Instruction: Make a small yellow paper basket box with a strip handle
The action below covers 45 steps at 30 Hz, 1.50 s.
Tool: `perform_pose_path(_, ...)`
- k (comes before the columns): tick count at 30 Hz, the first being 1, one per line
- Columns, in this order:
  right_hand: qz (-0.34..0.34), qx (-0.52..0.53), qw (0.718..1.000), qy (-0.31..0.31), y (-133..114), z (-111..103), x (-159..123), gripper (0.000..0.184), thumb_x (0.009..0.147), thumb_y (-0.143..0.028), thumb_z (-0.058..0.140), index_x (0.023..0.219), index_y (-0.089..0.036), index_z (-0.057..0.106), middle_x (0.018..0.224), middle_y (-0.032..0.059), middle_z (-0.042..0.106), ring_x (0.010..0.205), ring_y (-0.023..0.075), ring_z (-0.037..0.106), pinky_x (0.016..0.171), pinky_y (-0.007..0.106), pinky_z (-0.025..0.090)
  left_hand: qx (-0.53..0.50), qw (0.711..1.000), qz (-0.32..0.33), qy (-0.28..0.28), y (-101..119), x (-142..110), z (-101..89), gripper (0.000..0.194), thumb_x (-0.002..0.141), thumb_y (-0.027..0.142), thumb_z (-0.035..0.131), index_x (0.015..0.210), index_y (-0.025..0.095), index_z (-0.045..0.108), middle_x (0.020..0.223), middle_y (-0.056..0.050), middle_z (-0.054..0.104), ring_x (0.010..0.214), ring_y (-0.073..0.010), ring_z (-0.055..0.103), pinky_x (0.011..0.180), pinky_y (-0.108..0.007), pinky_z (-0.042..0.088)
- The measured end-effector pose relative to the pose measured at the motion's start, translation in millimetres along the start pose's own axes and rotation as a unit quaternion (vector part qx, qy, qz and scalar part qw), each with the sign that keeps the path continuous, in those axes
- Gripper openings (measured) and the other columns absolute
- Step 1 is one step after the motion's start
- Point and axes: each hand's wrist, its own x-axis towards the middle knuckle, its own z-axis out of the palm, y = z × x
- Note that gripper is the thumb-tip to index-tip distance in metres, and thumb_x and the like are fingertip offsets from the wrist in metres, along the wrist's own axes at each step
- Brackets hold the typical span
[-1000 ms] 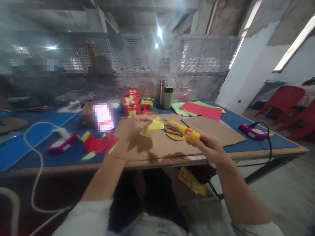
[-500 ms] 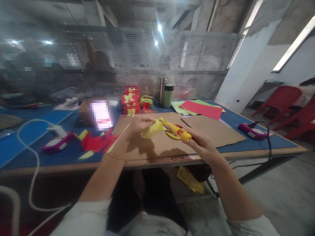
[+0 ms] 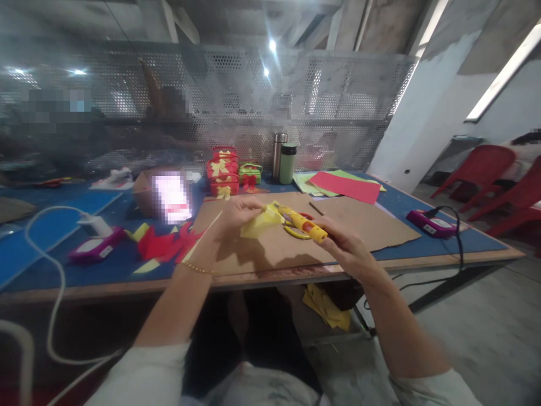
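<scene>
Between the thumb and fingers of my left hand a piece of yellow paper is pinched by its upper edge. My right hand is wrapped round a yellow glue gun, whose tip points left and meets or nearly meets the paper's right corner. Whether tip and paper touch, I cannot tell. Behind the gun, partly covered by it, lie scissors with yellow and red handles. Under both hands is a brown cardboard sheet on the blue table.
Red paper boxes with yellow bows, a green box and two bottles stand at the back. Red paper scraps and a lit phone are on the left. Purple devices with cables sit left and right.
The view has shifted slightly. Both hands keep nearly the same pose, with the paper and the glue gun still held close together.
</scene>
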Motion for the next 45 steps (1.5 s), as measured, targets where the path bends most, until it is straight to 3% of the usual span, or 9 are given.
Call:
perform_pose_path(20, -0.031, -0.009, 0.999, 0.009, 2.1, 1.9, 0.5, 0.040, 0.104, -0.051, 0.053, 0.125, -0.023, 0.073, 0.123, 0.0125, 0.076, 0.111, 0.0279, 0.072, 0.096, 0.040, 0.056, -0.025, 0.999, -0.021, -0.002, 7.6, -3.6, 0.9, 0.021, 0.080, 0.031, 0.070, 0.084, 0.017, 0.084, 0.092, -0.008, 0.082, 0.076, -0.0180, 0.072, 0.062, -0.024, 0.052)
perform_pose_path(29, -0.020, -0.003, 1.000, 0.009, 1.9, -3.9, -4.9, 0.042, 0.104, -0.054, 0.052, 0.125, -0.024, 0.073, 0.123, 0.0111, 0.076, 0.114, 0.0270, 0.071, 0.096, 0.037, 0.056, -0.040, 0.998, -0.049, -0.005, 1.5, -6.2, 0.8, 0.029, 0.080, 0.038, 0.071, 0.094, 0.018, 0.085, 0.088, -0.007, 0.081, 0.066, -0.0159, 0.068, 0.053, -0.023, 0.045)
perform_pose_path(34, -0.030, 0.005, 0.999, 0.011, 0.3, -2.1, -1.3, 0.039, 0.104, -0.051, 0.053, 0.125, -0.024, 0.073, 0.123, 0.0114, 0.077, 0.112, 0.0273, 0.072, 0.096, 0.038, 0.057, -0.044, 0.998, -0.045, 0.000, -3.0, -4.1, 1.2, 0.028, 0.078, 0.038, 0.071, 0.090, 0.017, 0.084, 0.087, -0.008, 0.081, 0.067, -0.0150, 0.067, 0.053, -0.022, 0.044)
perform_pose_path(40, -0.047, 0.009, 0.999, 0.007, 3.2, 3.4, 3.1, 0.038, 0.104, -0.050, 0.056, 0.123, -0.023, 0.074, 0.114, 0.0098, 0.078, 0.108, 0.0279, 0.072, 0.090, 0.036, 0.057, -0.037, 0.999, -0.038, -0.013, -5.4, -2.8, 0.0, 0.031, 0.079, 0.037, 0.070, 0.097, 0.017, 0.085, 0.090, -0.007, 0.081, 0.067, -0.0131, 0.065, 0.055, -0.021, 0.044)
perform_pose_path(45, -0.042, 0.011, 0.999, 0.018, 5.6, 1.4, -0.9, 0.035, 0.103, -0.048, 0.057, 0.123, -0.025, 0.074, 0.118, 0.0094, 0.077, 0.107, 0.0273, 0.073, 0.091, 0.036, 0.057, -0.071, 0.997, -0.037, 0.000, 0.7, -3.5, 2.2, 0.024, 0.077, 0.034, 0.072, 0.088, 0.017, 0.084, 0.090, -0.008, 0.082, 0.069, -0.0141, 0.067, 0.057, -0.021, 0.047)
